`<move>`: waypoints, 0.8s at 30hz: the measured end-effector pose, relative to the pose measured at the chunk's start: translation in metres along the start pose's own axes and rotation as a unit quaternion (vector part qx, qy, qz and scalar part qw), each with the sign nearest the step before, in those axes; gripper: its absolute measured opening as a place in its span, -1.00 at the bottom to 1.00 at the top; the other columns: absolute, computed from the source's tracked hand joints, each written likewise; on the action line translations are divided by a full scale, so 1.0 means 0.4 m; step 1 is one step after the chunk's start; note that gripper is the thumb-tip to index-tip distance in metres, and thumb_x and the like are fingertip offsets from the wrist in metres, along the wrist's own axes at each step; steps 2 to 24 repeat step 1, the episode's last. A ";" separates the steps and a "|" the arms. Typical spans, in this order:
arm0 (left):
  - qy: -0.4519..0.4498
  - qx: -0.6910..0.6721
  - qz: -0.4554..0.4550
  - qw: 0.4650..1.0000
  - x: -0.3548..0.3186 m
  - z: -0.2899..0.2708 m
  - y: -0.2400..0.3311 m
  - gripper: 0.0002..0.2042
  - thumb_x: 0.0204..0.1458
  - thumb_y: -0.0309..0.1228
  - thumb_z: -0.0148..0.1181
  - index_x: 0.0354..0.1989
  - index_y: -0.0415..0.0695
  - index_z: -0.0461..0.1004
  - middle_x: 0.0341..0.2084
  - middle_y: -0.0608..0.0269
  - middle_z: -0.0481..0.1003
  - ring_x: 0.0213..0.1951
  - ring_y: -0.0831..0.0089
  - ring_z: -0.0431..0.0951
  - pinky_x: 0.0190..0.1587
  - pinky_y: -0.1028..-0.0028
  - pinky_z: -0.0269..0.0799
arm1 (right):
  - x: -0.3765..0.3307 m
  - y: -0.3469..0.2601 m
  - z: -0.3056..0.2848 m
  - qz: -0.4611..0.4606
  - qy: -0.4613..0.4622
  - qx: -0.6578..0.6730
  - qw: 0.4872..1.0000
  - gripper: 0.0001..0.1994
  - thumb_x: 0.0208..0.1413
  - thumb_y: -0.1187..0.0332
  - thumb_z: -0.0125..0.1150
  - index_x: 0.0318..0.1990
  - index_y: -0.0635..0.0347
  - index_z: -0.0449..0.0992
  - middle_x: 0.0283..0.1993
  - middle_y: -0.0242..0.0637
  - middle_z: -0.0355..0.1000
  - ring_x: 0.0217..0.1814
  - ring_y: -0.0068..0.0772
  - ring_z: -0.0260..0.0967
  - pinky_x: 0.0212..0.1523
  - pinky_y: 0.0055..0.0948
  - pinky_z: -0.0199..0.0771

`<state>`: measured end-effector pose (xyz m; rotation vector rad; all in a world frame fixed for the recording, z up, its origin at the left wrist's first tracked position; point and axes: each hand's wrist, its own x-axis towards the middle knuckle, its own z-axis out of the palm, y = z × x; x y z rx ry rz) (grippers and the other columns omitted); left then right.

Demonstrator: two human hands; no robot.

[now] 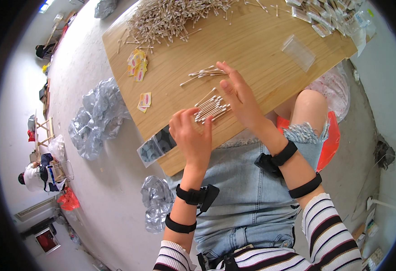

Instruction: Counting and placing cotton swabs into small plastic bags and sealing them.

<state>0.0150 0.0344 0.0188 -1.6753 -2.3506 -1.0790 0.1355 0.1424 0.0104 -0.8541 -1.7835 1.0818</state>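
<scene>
A small group of white-tipped cotton swabs [212, 108] lies on the wooden table, roughly lined up side by side. At its near left edge is my left hand [191, 134], thumb and index finger spread apart around the swab ends; whether they touch is hard to tell. My right hand [244, 101] is at the right of the group, its fingers stretched out and thumb apart, with nothing gripped. Just beyond lies a looser cluster of cotton swabs [202, 74], its right ends close to my right fingertips.
On the table [252, 49] are a large swab heap [166, 20], yellow-and-white cards [137, 65], two more cards [144, 101], a clear plastic bag [298, 52] and packed swabs [320, 18]. Grey plastic [99, 119] lies on the floor at left. A dark-patterned pouch [155, 147] sits at the table edge.
</scene>
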 end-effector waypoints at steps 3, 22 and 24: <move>-0.002 -0.001 0.000 1.000 0.000 0.005 -0.001 -0.79 -0.07 -0.35 0.35 -0.24 -0.02 0.53 -0.29 0.19 0.45 -0.12 0.25 0.42 -0.02 0.31 0.23 | 0.002 0.001 -0.006 0.056 -0.003 0.081 0.995 -0.46 0.34 0.08 -0.08 0.30 0.26 0.17 0.35 -0.03 0.19 0.47 -0.03 -0.02 0.43 -0.15 -0.04; -0.002 -0.001 0.000 1.000 0.000 0.005 -0.001 -0.79 -0.07 -0.35 0.35 -0.24 -0.02 0.53 -0.29 0.19 0.45 -0.12 0.25 0.42 -0.02 0.31 0.23 | 0.002 0.001 -0.006 0.056 -0.003 0.081 0.995 -0.46 0.34 0.08 -0.08 0.30 0.26 0.17 0.35 -0.03 0.19 0.47 -0.03 -0.02 0.43 -0.15 -0.04; -0.002 -0.001 0.000 1.000 0.000 0.005 -0.001 -0.79 -0.07 -0.35 0.35 -0.24 -0.02 0.53 -0.29 0.19 0.45 -0.12 0.25 0.42 -0.02 0.31 0.23 | 0.002 0.001 -0.006 0.056 -0.003 0.081 0.995 -0.46 0.34 0.08 -0.08 0.30 0.26 0.17 0.35 -0.03 0.19 0.47 -0.03 -0.02 0.43 -0.15 -0.04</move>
